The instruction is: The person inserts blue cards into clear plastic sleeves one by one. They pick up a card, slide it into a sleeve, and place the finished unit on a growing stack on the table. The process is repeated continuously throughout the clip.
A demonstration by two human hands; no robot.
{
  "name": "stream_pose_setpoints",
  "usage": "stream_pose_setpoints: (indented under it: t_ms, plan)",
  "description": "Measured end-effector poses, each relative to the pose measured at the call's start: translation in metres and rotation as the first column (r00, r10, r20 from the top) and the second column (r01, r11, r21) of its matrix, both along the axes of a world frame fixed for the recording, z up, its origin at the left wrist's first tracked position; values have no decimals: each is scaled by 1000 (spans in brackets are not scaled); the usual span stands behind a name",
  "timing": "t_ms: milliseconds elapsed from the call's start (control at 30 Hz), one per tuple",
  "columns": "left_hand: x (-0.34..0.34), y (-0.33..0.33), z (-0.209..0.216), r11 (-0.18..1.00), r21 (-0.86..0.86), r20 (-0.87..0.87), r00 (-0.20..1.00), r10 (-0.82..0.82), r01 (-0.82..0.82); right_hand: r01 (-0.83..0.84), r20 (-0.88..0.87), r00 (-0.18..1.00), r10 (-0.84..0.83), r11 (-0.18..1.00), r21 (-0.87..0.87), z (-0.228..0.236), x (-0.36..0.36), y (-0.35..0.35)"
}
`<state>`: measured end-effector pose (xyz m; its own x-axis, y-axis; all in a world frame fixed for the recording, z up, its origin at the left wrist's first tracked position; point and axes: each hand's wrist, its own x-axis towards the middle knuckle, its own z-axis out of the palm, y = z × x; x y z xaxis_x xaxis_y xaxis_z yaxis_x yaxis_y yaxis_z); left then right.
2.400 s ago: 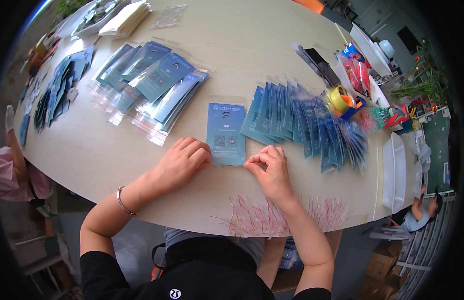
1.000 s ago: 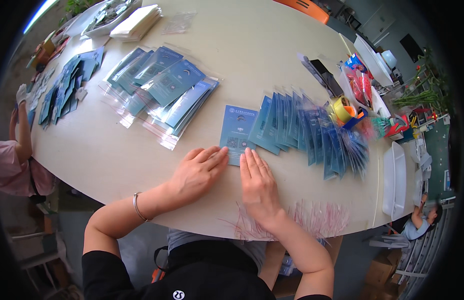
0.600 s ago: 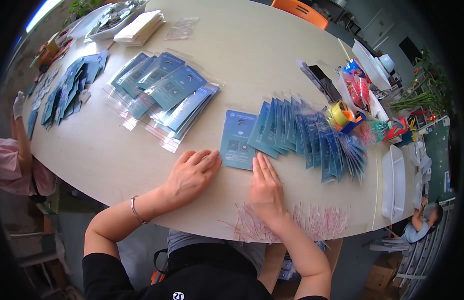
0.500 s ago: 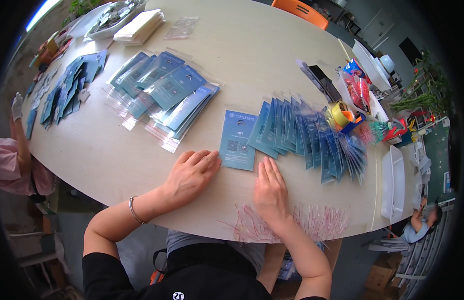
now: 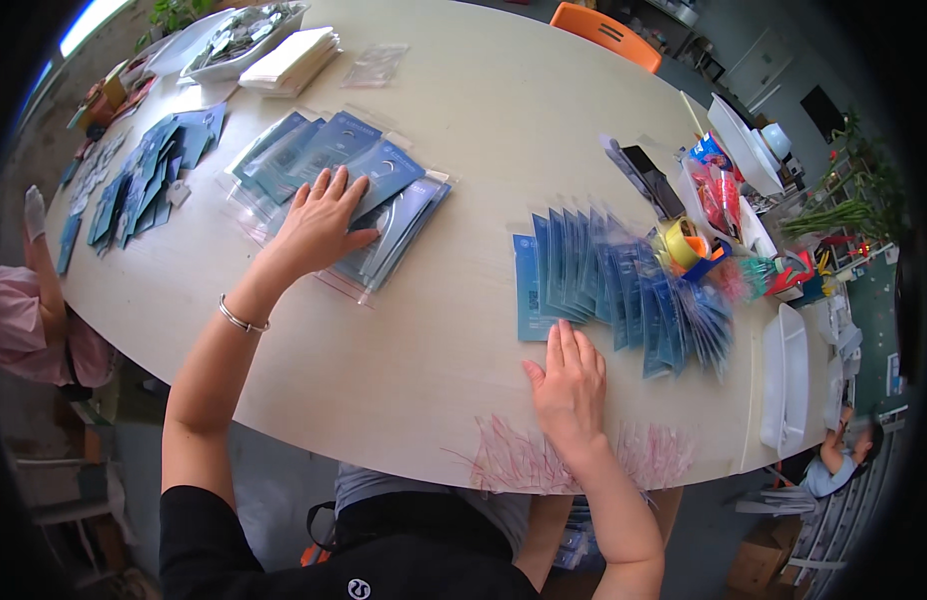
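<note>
Sleeve, pink, at the far left edge: a co-worker's arm with a gloved hand raised beside a scatter of dark blue cards on the pale round table. Above that I see a white tray of small parts and a stack of cream sheets, with one loose clear bag just right of it.

My left hand lies flat, fingers spread wide, palm down on the fanned pile of bagged blue cards left of centre; it presses on them and grips nothing. A thin bracelet sits on that wrist.

My right hand is also flat and open on the table near the front edge, fingertips touching the lower edge of the leftmost card in the long overlapping row of blue cards. Just below it, at the rim, lies a heap of clear bags with pink print.

Right of the row stands a yellow tape roll, then red packets, and a white oblong tray near the right rim.
</note>
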<state>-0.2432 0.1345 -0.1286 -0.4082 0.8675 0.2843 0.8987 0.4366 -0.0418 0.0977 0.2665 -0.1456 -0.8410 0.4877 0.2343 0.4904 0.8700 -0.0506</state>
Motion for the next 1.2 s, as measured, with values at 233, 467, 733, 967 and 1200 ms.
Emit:
stream_pose_setpoints:
  t_ms: [233, 467, 733, 967, 1200]
  plan:
    - [45, 13, 1, 990, 70, -161, 980, -113, 126, 27, 57, 998, -29, 999, 30, 4, -2, 0]
    - [174, -5, -2, 945, -161, -152, 939, -309, 285, -66, -135, 989, 63, 998, -16, 18, -7, -15]
    - [91, 24, 0, 639, 0, 300, 609, -734, 769, -137, -249, 964, 94, 977, -164, 19, 6, -15]
    - [144, 2, -33, 940, 25, 312, 890, -332, 341, -278, -344, 929, 135, 869, -410, 18, -11, -29]
    - [152, 4, -35, 950, 75, 269, 912, -311, 302, -287, -295, 940, 170, 863, -416, 3, -21, -29]
